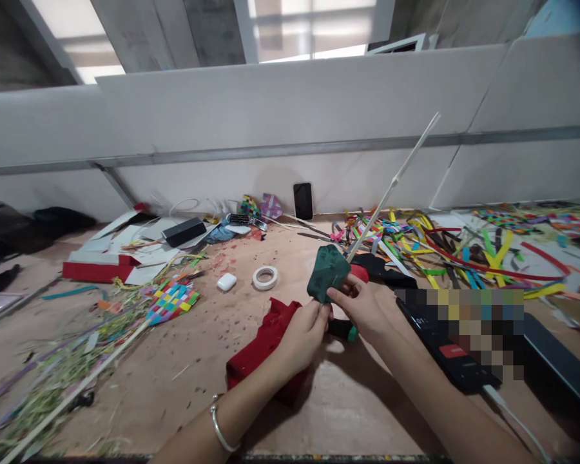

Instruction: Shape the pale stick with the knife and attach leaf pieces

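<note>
Both of my hands are together over the middle of the table, holding a dark green cloth piece point(326, 274). My left hand point(309, 327) pinches its lower edge. My right hand point(360, 301) grips its right side, thumb on the near face. From behind the green cloth, long pale thin sticks point(395, 180) slant up to the right; whether they are fixed to it I cannot tell. Crumpled red cloth point(263, 348) lies under and left of my left hand. A dark object with a green end point(343, 330) shows below my hands, partly hidden by them.
A tape roll point(265, 278) and a white earbud case point(226, 282) sit left of my hands. Colourful strips point(488, 251) are heaped at the right, beside a phone on a cable point(449, 348). Another phone point(303, 201) leans on the back wall. Left lies a woven colourful piece point(174, 304).
</note>
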### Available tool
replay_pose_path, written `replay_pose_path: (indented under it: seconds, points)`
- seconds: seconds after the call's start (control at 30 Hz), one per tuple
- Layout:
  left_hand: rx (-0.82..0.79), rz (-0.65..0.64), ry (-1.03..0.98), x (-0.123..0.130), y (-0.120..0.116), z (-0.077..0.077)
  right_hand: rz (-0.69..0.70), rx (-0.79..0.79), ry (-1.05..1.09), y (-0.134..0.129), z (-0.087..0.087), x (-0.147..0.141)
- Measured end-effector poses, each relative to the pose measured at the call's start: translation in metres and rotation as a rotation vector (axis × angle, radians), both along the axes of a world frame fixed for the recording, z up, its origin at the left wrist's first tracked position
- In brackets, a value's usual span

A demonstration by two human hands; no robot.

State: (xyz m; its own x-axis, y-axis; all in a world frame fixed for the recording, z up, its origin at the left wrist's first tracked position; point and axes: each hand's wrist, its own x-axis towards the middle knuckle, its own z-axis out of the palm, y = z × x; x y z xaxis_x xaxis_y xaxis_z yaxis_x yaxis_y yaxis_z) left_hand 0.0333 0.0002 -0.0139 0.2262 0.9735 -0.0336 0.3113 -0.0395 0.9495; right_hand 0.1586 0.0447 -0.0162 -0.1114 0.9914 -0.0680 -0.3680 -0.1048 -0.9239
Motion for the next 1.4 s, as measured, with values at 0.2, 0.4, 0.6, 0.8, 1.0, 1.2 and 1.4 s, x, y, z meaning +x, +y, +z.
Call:
replay_pose_path:
  seconds: [0.2, 0.4, 0.6, 0.8, 1.0, 1.2, 1.4]
  points:
    - [-0.055, -0.003, -0.095, 0.005, -0.002, 0.000, -0.028, 0.003, -0.016, 0.000, -0.006, 0.000]
    - [-0.110, 0.006, -0.200, 0.010, -0.003, 0.005, -0.062, 0.004, 0.018, 0.001, -0.002, -0.001]
    - [-0.180, -0.018, -0.300, 0.012, -0.001, 0.008, -0.071, -0.017, 0.099, 0.000, 0.004, -0.005]
    - [-0.268, -0.100, -0.354, 0.018, -0.011, 0.001, -0.310, 0.005, 0.225, 0.015, 0.007, 0.012]
    - [-0.196, -0.041, -0.341, 0.017, -0.010, -0.001, -0.135, -0.031, 0.132, 0.010, 0.000, 0.001]
    - [-0.178, -0.023, -0.267, 0.016, -0.007, 0.002, -0.150, -0.020, 0.126, 0.010, -0.006, 0.001]
    - [-0.124, -0.019, -0.204, 0.012, -0.008, 0.002, -0.134, 0.007, 0.149, 0.013, -0.001, 0.009]
